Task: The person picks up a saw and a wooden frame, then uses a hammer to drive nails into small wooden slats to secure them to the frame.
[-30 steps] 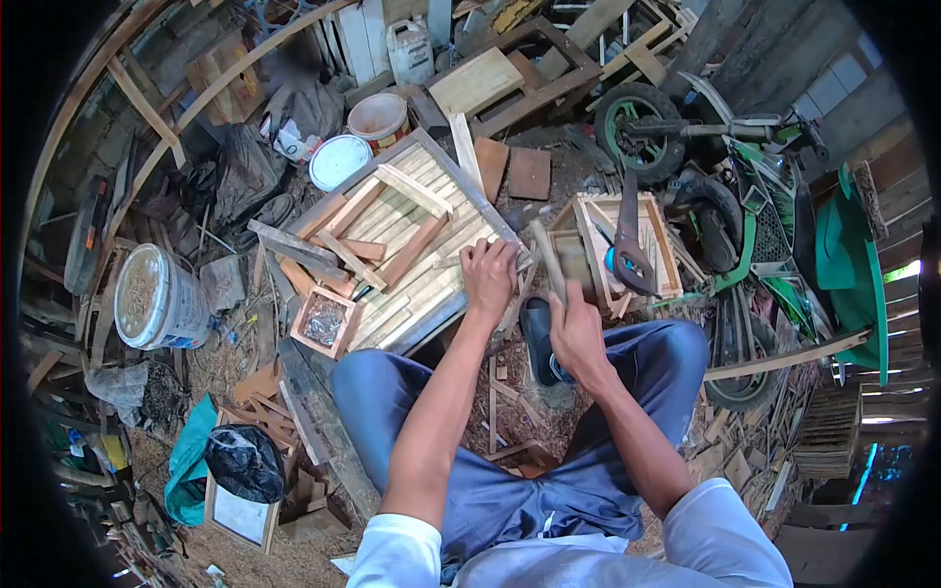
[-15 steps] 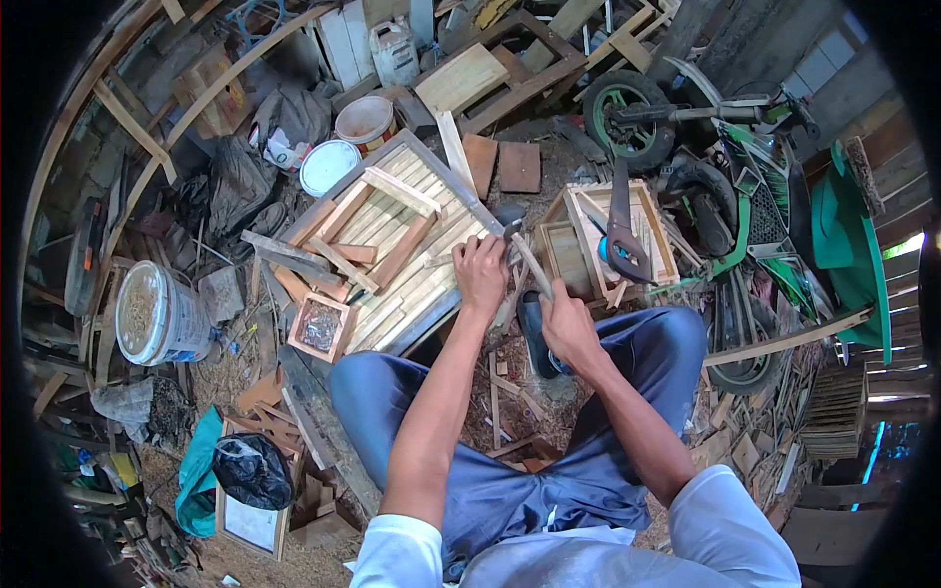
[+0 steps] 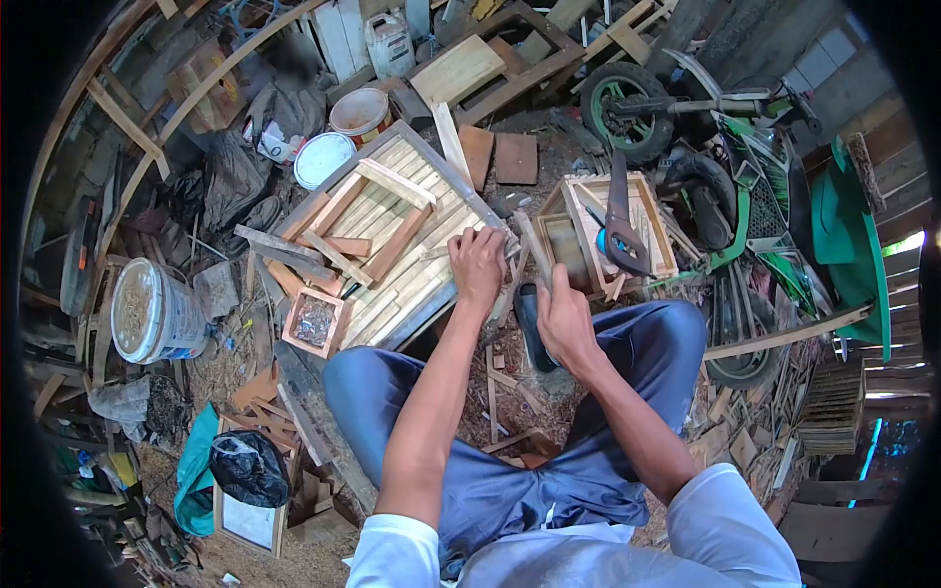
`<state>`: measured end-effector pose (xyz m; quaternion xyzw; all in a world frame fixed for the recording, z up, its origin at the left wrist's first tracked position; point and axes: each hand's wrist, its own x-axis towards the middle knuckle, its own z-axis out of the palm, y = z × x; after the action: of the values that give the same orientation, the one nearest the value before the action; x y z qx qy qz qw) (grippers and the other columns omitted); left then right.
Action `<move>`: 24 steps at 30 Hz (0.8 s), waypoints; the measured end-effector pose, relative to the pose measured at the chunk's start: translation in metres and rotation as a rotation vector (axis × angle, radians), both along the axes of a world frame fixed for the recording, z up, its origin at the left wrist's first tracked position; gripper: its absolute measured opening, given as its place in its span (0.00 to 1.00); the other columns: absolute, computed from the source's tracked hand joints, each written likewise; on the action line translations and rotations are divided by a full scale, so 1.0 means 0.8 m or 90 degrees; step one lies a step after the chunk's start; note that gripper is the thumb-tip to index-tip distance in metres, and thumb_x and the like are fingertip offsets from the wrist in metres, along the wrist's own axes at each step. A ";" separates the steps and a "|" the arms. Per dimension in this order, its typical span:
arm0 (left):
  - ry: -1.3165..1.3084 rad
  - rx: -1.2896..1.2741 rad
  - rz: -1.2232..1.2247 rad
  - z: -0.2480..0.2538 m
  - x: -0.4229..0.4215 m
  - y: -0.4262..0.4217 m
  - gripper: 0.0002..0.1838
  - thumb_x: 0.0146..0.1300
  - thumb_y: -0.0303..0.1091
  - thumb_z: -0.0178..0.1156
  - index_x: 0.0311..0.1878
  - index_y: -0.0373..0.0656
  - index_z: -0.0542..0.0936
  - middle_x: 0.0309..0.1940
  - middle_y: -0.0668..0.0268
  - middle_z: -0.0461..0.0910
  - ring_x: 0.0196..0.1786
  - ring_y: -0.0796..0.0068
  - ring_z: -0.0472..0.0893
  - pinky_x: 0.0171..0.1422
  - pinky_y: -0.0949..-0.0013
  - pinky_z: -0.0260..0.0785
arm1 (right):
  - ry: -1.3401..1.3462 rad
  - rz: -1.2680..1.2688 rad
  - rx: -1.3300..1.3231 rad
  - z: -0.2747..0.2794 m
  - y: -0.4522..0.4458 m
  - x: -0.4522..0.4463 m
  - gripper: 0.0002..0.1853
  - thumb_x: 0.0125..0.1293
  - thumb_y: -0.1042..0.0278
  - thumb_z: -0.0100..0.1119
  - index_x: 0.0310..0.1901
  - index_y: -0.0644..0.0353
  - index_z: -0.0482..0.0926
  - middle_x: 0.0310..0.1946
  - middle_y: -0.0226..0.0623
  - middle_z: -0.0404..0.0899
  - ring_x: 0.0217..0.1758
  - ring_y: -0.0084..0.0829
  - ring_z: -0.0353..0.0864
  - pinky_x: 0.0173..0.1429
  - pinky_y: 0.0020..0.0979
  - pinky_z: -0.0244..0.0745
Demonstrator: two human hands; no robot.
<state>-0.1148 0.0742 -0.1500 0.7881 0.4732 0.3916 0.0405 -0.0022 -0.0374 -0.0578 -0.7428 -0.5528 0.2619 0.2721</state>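
My left hand [image 3: 477, 267] rests at the right corner of a slatted wooden panel [image 3: 402, 309] with a grey frame. Its fingers are curled together, and what they pinch is hidden. A short light strip of wood [image 3: 434, 253] lies beside those fingers. My right hand [image 3: 566, 318] is closed around the wooden handle of a hammer [image 3: 533, 242]; its dark head is hard to make out. On the panel lie a small wooden frame [image 3: 400, 245], loose wood pieces and a small square box [image 3: 316, 323] of what look like nails.
Right of my hands, a handsaw [image 3: 618, 211] lies across a wooden crate [image 3: 664, 230]. A green motorbike [image 3: 740, 216] stands beyond. White buckets [image 3: 323, 160] stand behind the panel, and a tub [image 3: 157, 312] stands far left. Offcuts and shavings cover the floor between my knees.
The hammer in my right hand has lifted slightly away from my left hand. My right hand has shifted a little down. My left hand stays at the panel's corner.
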 end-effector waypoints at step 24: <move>-0.021 0.007 0.001 0.005 0.001 -0.001 0.05 0.57 0.29 0.64 0.37 0.42 0.84 0.34 0.67 0.81 0.40 0.64 0.76 0.48 0.60 0.63 | -0.060 0.013 -0.080 0.001 0.002 0.007 0.12 0.71 0.64 0.48 0.45 0.65 0.63 0.29 0.69 0.77 0.39 0.70 0.77 0.46 0.63 0.69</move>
<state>-0.1140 0.0732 -0.1459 0.7814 0.4710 0.4071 0.0432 0.0038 -0.0354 -0.0569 -0.7643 -0.5551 0.2633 0.1960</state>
